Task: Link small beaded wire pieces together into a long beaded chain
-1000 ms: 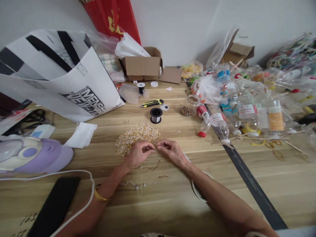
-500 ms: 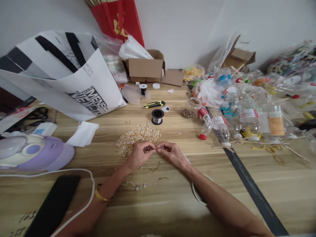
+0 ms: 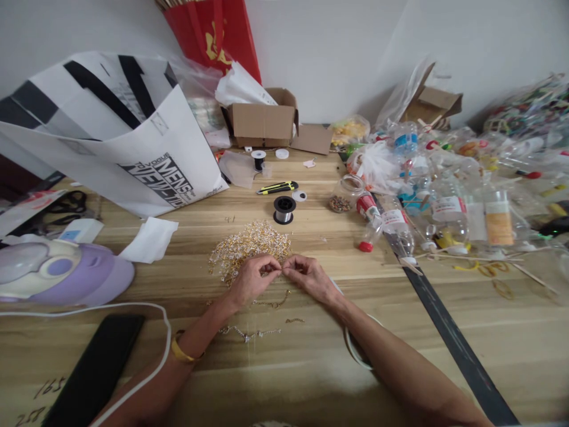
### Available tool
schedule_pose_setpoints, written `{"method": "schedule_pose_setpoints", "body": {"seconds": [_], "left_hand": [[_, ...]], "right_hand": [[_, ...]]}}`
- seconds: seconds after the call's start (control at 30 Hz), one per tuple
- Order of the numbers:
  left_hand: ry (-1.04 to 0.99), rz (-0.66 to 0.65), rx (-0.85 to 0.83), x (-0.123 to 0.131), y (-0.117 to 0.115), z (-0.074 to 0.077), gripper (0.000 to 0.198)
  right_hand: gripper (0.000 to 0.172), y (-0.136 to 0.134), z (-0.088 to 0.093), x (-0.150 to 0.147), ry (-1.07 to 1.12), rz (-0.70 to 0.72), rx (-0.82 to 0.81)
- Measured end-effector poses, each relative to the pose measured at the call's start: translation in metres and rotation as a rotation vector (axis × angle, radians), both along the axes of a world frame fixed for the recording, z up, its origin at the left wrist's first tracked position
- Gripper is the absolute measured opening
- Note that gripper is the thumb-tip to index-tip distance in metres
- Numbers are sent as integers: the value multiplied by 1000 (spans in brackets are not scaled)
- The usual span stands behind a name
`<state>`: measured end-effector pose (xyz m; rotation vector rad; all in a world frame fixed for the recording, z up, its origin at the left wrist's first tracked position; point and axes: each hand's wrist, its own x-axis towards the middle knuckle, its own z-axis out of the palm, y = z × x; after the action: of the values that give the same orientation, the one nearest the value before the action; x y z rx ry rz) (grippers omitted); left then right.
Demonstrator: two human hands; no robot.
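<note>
My left hand point(image 3: 251, 277) and my right hand point(image 3: 308, 276) meet fingertip to fingertip over the wooden table point(image 3: 311, 367), both pinched on a small gold piece too tiny to name. Just beyond them lies a heap of small gold and clear bead parts point(image 3: 249, 243). Short finished chains lie below my hands: one gold chain point(image 3: 271, 302) and one silvery chain point(image 3: 249, 334). A gold bangle point(image 3: 180, 353) is on my left wrist.
A spool of clear thread point(image 3: 283, 209), a yellow utility knife point(image 3: 275, 188) and a small jar point(image 3: 342, 194) lie beyond the heap. A white printed bag point(image 3: 120, 136), a purple device point(image 3: 57, 276), a black phone point(image 3: 95, 370) and a white cable point(image 3: 146, 332) sit left. Plastic bottles point(image 3: 444, 207) crowd the right.
Both hands have stayed together at the heap's near edge, fingertips drawn slightly closer. The view shifted a little.
</note>
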<state>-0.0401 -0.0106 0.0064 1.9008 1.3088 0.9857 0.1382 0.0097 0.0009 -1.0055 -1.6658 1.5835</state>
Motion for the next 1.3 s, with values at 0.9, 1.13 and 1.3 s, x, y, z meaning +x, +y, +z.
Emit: {"method": "schedule_pose_setpoints", "body": {"seconds": [0.9, 1.13, 1.3], "left_hand": [[341, 14, 237, -8, 1, -9, 12], [135, -32, 261, -2, 0, -4, 9], [151, 18, 157, 1, -2, -6, 11]], "right_hand": [[30, 5, -10, 2, 30, -28, -75], [30, 4, -8, 2, 27, -23, -87], [32, 3, -5, 1, 15, -23, -56]]}}
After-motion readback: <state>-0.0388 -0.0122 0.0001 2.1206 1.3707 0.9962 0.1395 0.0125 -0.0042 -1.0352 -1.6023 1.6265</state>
